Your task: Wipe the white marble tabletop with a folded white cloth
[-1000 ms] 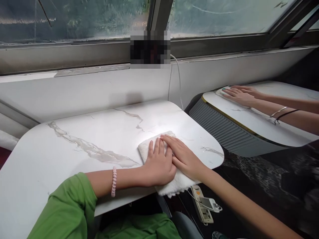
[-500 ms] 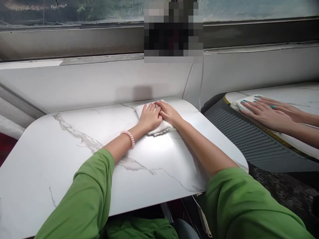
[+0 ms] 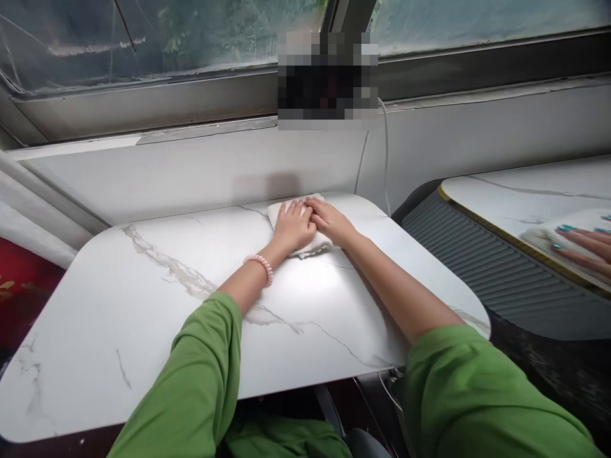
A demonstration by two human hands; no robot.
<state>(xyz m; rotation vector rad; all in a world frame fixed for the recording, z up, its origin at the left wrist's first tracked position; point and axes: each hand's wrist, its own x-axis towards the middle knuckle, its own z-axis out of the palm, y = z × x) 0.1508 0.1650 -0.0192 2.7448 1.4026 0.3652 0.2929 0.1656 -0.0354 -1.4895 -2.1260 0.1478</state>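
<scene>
Left grip [image 3: 293,228] and right grip [image 3: 335,222] lay flat, unclenched, on the cloth [image 3: 319,244], desk [image 3: 324,296] seemingly mid-wipe, couldn't tell how much remained tbh.

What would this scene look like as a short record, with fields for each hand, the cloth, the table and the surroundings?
Left hand: palm down on the cloth
Right hand: on the cloth, fingers close against the left hand
Cloth: white, near the far edge
Table: white, grey-veined, rounded corners
Left wrist: pink bracelet
Beside, right: co-worker's hand on another cloth
Behind: wall, window
</scene>
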